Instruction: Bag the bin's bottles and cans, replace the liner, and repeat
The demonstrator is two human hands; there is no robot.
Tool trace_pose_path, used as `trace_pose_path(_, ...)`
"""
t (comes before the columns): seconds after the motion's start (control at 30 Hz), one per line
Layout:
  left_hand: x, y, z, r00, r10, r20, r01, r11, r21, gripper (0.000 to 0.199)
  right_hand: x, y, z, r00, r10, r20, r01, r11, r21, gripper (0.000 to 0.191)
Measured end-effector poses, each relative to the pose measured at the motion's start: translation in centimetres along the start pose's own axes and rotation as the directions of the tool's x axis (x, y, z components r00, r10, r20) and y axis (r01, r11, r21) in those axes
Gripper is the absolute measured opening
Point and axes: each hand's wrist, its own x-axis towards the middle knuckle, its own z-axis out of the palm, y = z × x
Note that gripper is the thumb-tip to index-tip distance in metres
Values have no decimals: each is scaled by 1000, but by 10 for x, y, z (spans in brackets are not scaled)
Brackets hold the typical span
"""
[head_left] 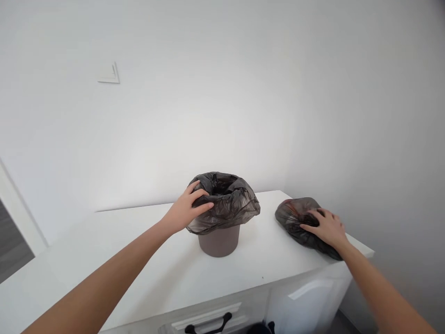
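A small brown-grey waste bin [219,242] stands upright on a white cabinet top, lined with a thin black garbage bag [236,206] folded out over its rim. My left hand [187,206] lies against the left side of that rim, fingers spread and touching the liner. To the right, a tied-looking, filled black garbage bag [295,218] rests on its side near the cabinet's right end, something reddish showing through the plastic. My right hand [327,227] is on top of this bag, its fingers curled into the plastic. The bin's contents are hidden by the liner.
The white cabinet [139,250] has a front edge below the bin and black handles [212,327] on its front. A plain wall [222,116] rises behind, carrying a small white corner-shaped piece [113,76]. Floor shows at the far left.
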Motion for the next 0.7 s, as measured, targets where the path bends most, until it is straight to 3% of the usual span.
trace_pose_path(0.13, 38, 17, 31, 999, 54, 1, -53, 998, -46, 34, -5, -22, -6, 997, -5, 81, 1, 999, 50, 31)
trace_pose_path(0.27, 66, 26, 55, 999, 49, -7, -49, 999, -16, 44, -11, -36, -22, 993, -11, 121, -1, 995, 98, 20)
trace_pose_path(0.33, 62, 29, 64, 995, 72, -65, -69, 997, 38, 51, -21, -44, -35, 992, -17, 125, 0, 991, 134, 18)
trace_pose_path(0.4, 40, 33, 71, 976, 159, -151, -148, 986, 82, 50, -40, -57, -50, 989, -48, 138, 6, 956, 293, 19)
trace_pose_path(0.47, 3, 37, 79, 945, 271, -182, -265, 963, 55, 44, -68, -74, -65, 981, -77, 179, -34, 837, 547, 24)
trace_pose_path(0.53, -39, 43, 88, 940, 320, -116, -329, 942, -73, 41, -102, -96, -77, 962, -84, 261, -148, 643, 752, 29)
trace_pose_path(0.6, -80, 48, 99, 957, 289, 10, -279, 930, -241, 40, -138, -124, -84, 931, -106, 349, -272, 434, 859, 31)
trace_pose_path(0.7, -125, 49, 115, 975, 142, 169, -66, 918, -390, 51, -182, -174, -87, 879, -194, 436, -414, 145, 899, 32)
